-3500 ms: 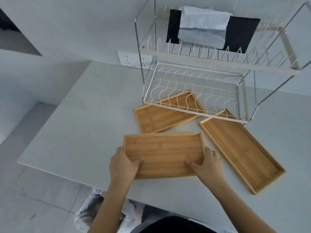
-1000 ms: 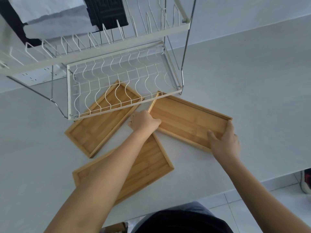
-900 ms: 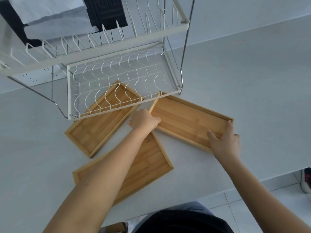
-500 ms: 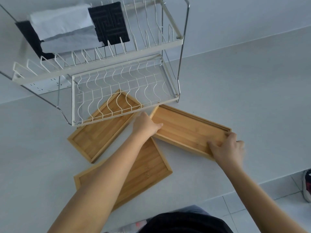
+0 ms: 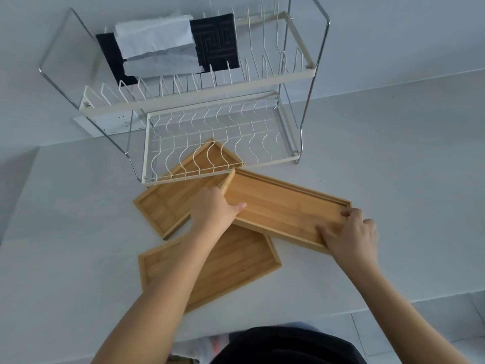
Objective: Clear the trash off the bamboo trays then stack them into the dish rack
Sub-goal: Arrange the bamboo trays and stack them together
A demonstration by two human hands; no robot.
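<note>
Three bamboo trays; left hand (image 5: pixel 214 208) and right hand (image 5: pixel 349 235) clamp the long tray (image 5: pixel 283 206) by its short edges, dish rack (image 5: pixel 210 143) at 12 o'clock, bare table (image 5: pixel 393 153) toward 3 o'clock

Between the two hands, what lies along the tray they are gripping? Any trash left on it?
In the head view, only the bare bamboo floor of the held tray spans between the left hand and right hand; no trash shows on it.
</note>
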